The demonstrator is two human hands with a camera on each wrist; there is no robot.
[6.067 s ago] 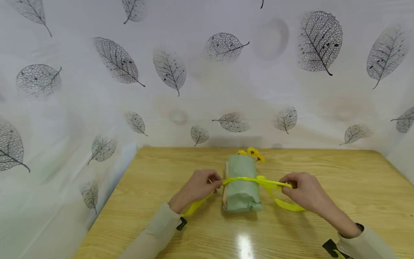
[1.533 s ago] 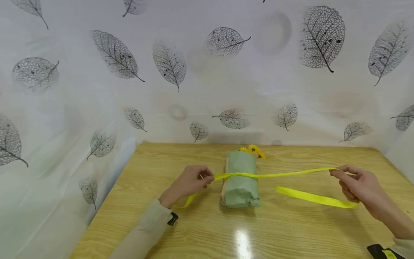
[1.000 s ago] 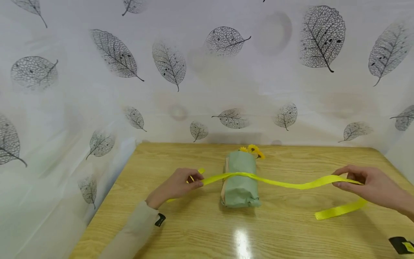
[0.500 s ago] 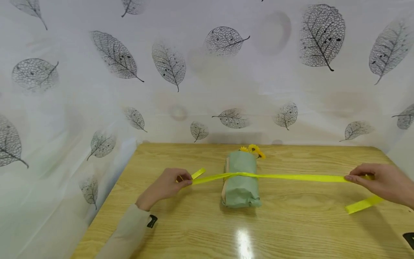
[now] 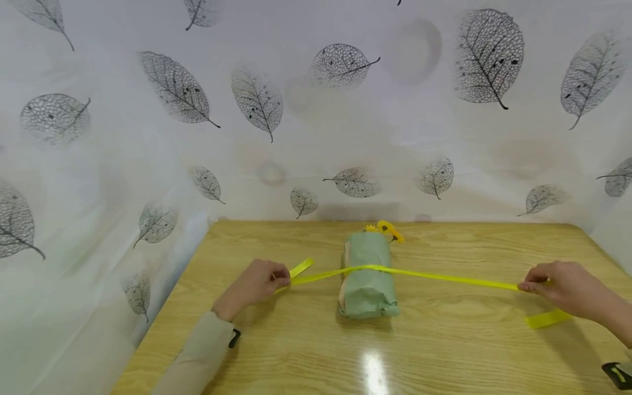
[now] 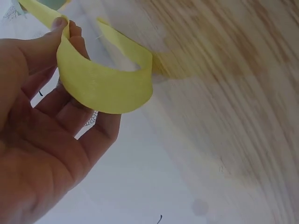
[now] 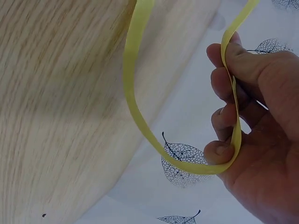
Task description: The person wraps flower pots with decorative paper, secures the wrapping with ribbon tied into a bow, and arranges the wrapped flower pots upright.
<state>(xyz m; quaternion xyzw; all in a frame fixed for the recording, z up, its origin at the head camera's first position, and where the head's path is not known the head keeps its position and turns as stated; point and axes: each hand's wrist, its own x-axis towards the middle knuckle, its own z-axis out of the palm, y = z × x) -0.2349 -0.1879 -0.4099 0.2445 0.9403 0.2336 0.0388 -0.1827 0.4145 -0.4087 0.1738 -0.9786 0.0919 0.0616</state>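
Note:
A bouquet wrapped in green paper lies on the table, its yellow flowers showing at the far end. Across its middle runs a yellow ribbon, stretched out to both sides. My left hand pinches the ribbon between thumb and fingers left of the bouquet; a loose tail loops past the palm in the left wrist view. Out to the right, my right hand pinches the other length. In the right wrist view its tail runs down the palm, past the curled fingers, and hangs in a wide loop.
The wooden table has its back edge against a pale curtain printed with dark leaves. More of this curtain hangs along the left side. Dark straps sit at the wrists.
Since the earliest frame both hands have moved apart, each drawing its ribbon length outward; the bunched ribbon by the bouquet's right side is gone. Over the last half second the right hand lowered slightly.

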